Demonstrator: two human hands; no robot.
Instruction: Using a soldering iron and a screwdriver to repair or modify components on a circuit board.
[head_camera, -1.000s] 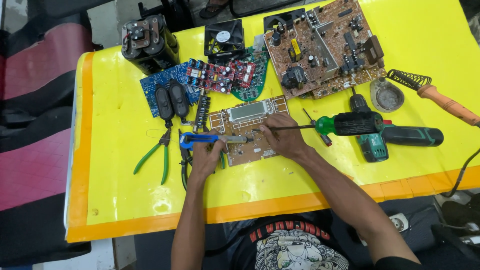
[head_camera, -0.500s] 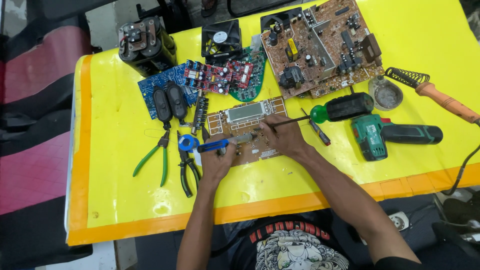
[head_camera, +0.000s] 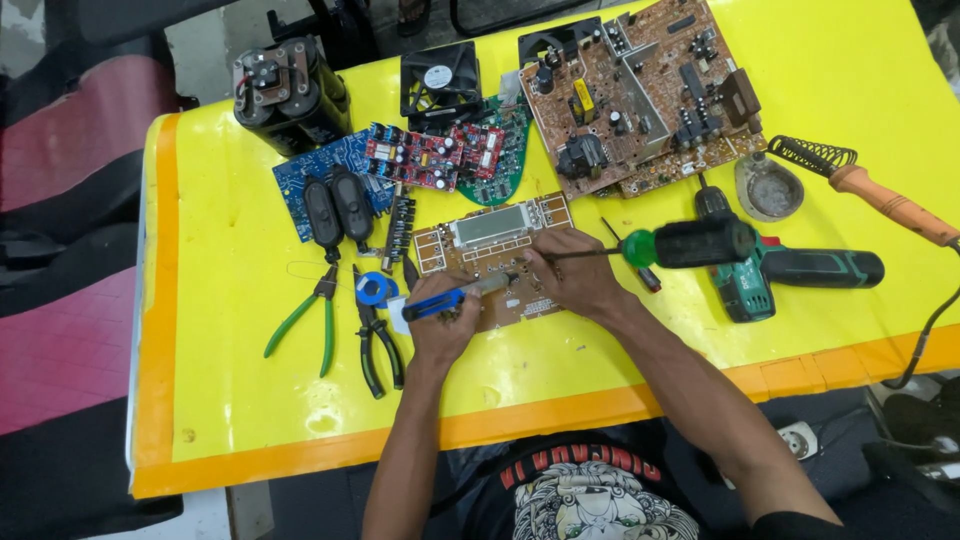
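Yellow table (head_camera: 200, 230) carried green-handled pliers (head_camera: 300, 325) at nine o'clock of the left hand (head_camera: 440, 330), which was closed around a blue-handled tool (head_camera: 450, 298), its tip resting on the small brown circuit board (head_camera: 495, 245) at table centre. Toward three o'clock, the right hand (head_camera: 570, 280) gripped a green-and-black screwdriver (head_camera: 680, 243), its shaft lying flat across that board. Judging by this, steady downward pressure and pinning the board firmly would have kept both tips from slipping. A green drill (head_camera: 790, 275) lay beyond.

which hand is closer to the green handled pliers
Left. The left hand holds a blue-handled tool just right of the green-handled pliers, with black pliers between them. The right hand sits farther right, on the circuit board.
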